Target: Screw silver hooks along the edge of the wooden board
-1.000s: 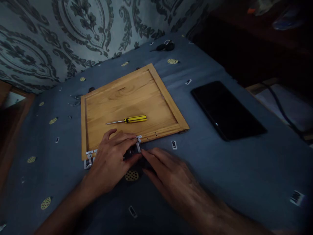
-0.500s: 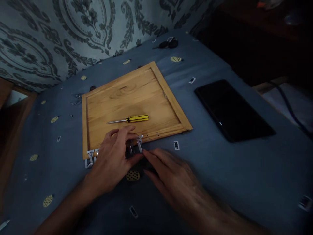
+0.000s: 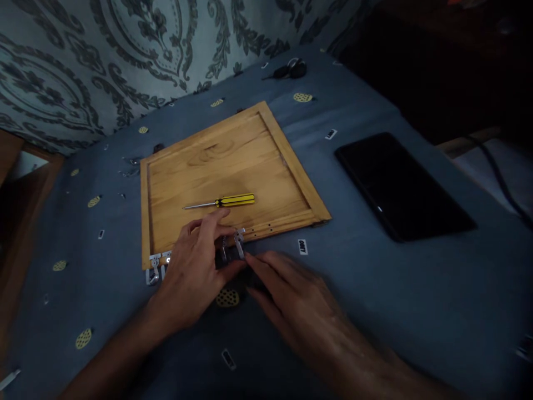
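Observation:
A wooden framed panel [image 3: 216, 161] lies flat on the blue cloth. My left hand [image 3: 195, 269] curls over its near edge, fingers and thumb closed around a shiny metal hinge [image 3: 239, 244]. Close to that hinge, small dark holes show in the panel's edge. My right hand [image 3: 291, 289] is closed, its index fingertip at the hinge's near end; shadow hides what lies between finger and thumb. Another metal hinge [image 3: 154, 269] sits at the panel's near left corner, partly beside my left wrist. A yellow-and-black screwdriver [image 3: 235, 200] rests on the panel just beyond my left fingers.
A dark tablet [image 3: 403, 186] lies on the cloth [image 3: 375, 294] to the right. Scissors-like dark item [image 3: 289, 69] lies at the back. Small clear bits [image 3: 131, 161] are left of the panel. A patterned curtain or wall [image 3: 145, 44] rises behind.
The whole view has shifted slightly. Both hands keep nearly the same grip and place at the hinge, and the screwdriver stays on the panel.

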Demonstrator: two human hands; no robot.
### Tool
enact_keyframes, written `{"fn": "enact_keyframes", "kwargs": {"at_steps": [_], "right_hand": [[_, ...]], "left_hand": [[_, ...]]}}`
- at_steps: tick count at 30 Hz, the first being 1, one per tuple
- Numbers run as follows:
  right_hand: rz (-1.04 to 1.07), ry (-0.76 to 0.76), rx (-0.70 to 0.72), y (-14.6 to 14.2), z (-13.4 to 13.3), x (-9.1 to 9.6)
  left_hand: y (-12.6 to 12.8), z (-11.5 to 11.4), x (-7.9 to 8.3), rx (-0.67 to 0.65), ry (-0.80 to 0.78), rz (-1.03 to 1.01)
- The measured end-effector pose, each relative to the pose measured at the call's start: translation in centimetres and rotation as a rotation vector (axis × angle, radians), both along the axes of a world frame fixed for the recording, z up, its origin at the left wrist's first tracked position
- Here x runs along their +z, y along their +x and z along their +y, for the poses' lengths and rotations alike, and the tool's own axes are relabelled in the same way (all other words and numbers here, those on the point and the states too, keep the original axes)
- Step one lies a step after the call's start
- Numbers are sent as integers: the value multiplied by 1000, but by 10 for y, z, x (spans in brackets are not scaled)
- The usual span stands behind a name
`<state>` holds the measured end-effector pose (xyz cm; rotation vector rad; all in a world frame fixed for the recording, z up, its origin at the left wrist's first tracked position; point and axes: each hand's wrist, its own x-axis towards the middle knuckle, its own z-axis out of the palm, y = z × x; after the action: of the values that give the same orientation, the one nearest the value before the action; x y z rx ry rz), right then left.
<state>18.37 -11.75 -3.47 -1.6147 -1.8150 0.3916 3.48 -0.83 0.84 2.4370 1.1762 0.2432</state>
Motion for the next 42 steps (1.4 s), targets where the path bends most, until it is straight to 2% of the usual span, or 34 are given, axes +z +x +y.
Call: {"fn": "enact_keyframes", "kwargs": {"at_steps": [42], "right_hand": [[-18,54,-7,0,2,2]], "left_hand": [[0,0,-1,22,-25,11]]}}
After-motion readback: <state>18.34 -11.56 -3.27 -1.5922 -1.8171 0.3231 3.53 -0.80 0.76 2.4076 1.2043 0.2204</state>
